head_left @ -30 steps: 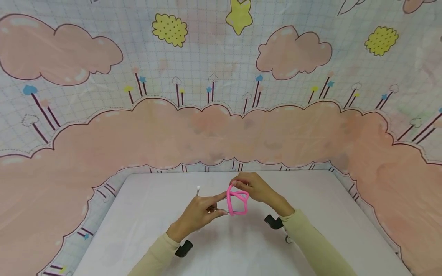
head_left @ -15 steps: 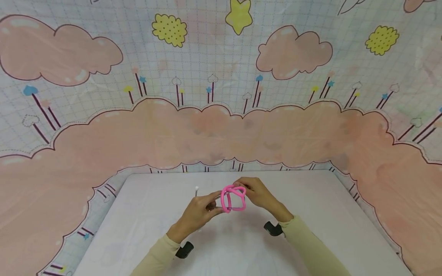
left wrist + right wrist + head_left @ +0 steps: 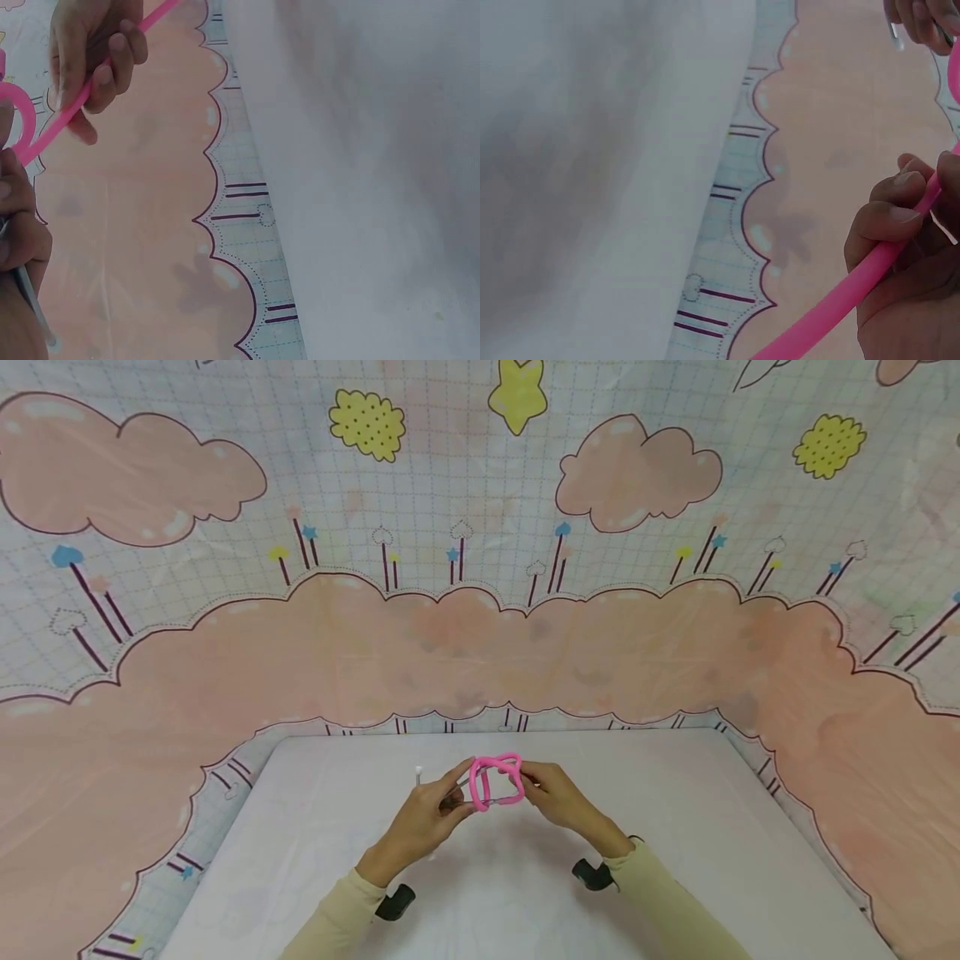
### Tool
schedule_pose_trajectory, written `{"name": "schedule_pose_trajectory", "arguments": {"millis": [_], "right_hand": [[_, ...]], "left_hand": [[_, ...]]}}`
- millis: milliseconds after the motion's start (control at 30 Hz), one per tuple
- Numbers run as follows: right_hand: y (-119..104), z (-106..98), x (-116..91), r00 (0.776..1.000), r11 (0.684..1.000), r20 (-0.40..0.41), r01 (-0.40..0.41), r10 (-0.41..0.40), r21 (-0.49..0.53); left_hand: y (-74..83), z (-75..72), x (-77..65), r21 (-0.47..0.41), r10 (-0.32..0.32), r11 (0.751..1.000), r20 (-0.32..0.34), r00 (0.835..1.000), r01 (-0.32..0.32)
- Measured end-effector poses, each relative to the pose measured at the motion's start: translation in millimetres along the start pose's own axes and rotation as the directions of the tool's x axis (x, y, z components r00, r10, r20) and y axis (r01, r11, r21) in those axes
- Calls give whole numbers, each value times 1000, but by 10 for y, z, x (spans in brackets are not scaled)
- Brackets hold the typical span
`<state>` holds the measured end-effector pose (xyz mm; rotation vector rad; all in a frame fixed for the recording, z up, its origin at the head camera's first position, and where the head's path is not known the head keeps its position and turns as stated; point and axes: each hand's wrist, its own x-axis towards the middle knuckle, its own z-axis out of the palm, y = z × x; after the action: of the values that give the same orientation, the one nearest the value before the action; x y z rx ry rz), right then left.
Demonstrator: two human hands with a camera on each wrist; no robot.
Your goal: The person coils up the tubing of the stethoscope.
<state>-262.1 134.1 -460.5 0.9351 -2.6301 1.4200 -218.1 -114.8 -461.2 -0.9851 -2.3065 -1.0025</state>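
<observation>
A pink flexible tube [image 3: 474, 787] is looped around a thin metal frame between the two hands, above the table. The left hand [image 3: 418, 823] grips the metal frame, its thumb and fingers reaching to the edge of the pink loops. Behind that hand, a metal rod [image 3: 418, 779] with a white tip sticks up. The right hand [image 3: 562, 797] pinches the tube on the right side of the loops. In the right wrist view, curled fingers [image 3: 889, 217] of this hand hold a straight length of tube [image 3: 832, 315]. The exact kind of metal frame is hidden by the left hand.
A white table [image 3: 495, 910] lies beneath the hands. Behind and beside it hangs a patterned cloth [image 3: 465, 652] with clouds and stars. Black wrist cameras [image 3: 395, 903] sit under both forearms.
Both hands and the pink loops have shifted left and slightly away. The right hand has come down from above the loops to their right side, and the tube makes another turn at the left.
</observation>
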Motion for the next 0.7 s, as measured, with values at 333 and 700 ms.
{"name": "schedule_pose_trajectory", "arguments": {"millis": [333, 700], "right_hand": [[46, 139, -97, 996, 999, 76, -40, 40, -1], [60, 228, -249, 985, 996, 159, -57, 66, -61]], "left_hand": [[-49, 12, -19, 23, -17, 1000, -49, 999, 18], [-168, -9, -11, 97, -53, 993, -198, 979, 73]]}}
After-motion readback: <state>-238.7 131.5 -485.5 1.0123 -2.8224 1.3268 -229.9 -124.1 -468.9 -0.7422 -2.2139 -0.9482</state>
